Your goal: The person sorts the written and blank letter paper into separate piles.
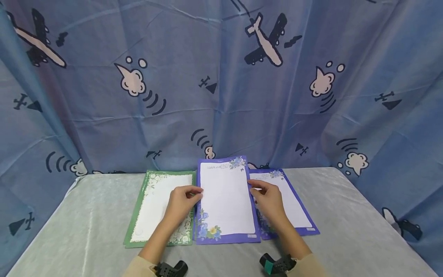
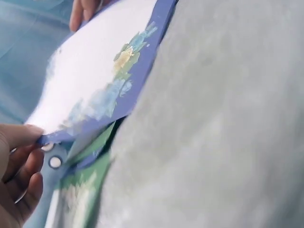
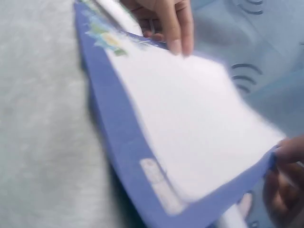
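Observation:
A purple-bordered sheet of stationery paper (image 1: 226, 200), printed with blue and yellow flowers, is held up between both hands above the table. My left hand (image 1: 180, 204) pinches its left edge; in the left wrist view the left thumb (image 2: 21, 135) lies on top of the sheet. On the opposite edge, my right hand (image 1: 271, 204) pinches the paper between thumb and fingers. Green-bordered sheets (image 1: 152, 206) lie to the left, partly under my left forearm. More purple-bordered paper (image 1: 294, 204) lies to the right, partly covered by my right hand and the held sheet.
A grey cloth-covered table (image 1: 93, 219) bears the papers. Behind it hangs a blue curtain (image 1: 221, 96) with airplane and cloud prints, close to the table's far edge. Dark devices are strapped to both wrists.

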Demonstrator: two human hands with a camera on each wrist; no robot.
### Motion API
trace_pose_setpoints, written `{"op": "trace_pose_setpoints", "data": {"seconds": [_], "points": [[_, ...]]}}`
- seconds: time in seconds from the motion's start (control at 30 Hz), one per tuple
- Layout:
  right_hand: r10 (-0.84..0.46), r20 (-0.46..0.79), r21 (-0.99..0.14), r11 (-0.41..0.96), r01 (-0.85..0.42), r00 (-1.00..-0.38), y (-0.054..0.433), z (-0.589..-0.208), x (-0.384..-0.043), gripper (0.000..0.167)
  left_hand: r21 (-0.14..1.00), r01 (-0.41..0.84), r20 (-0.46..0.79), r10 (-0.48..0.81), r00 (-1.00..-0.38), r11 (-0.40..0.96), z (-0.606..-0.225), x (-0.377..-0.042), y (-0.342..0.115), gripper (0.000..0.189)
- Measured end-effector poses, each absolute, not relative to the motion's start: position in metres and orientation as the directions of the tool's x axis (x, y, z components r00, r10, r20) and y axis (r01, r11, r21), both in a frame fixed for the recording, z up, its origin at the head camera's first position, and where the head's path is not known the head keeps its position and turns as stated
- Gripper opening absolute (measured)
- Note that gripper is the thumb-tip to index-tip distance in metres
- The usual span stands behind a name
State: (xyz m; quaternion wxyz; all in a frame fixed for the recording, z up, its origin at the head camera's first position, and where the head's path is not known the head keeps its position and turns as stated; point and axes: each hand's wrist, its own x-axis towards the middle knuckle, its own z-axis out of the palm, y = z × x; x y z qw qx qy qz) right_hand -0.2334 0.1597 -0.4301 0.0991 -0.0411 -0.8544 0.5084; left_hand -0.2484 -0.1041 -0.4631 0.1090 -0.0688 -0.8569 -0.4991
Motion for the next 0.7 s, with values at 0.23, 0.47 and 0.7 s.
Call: {"op": "trace_pose_setpoints", "data": {"seconds": [0.23, 0.47, 0.7], "points": [[0.125, 0.12, -0.858, 0.511, -0.04, -0.985, 0.18, -0.403, -0.226, 0.031, 0.876, 0.216, 0.21, 0.061, -0.976, 0.432, -0.444, -0.239, -0.085, 0.015], [0.084, 0.145, -0.808, 0.585, -0.069, -0.986, 0.2, -0.38, -0.221, 0.037, 0.848, 0.281, 0.242, 0.145, -0.96, 0.449, -0.422, -0.234, -0.063, 0.017], [0.1, 0.181, -0.699, 0.713, -0.056, -0.978, 0.224, -0.368, -0.217, 0.042, 0.845, 0.294, 0.227, 0.198, -0.954, 0.448, -0.413, -0.234, -0.024, 0.017]]}}
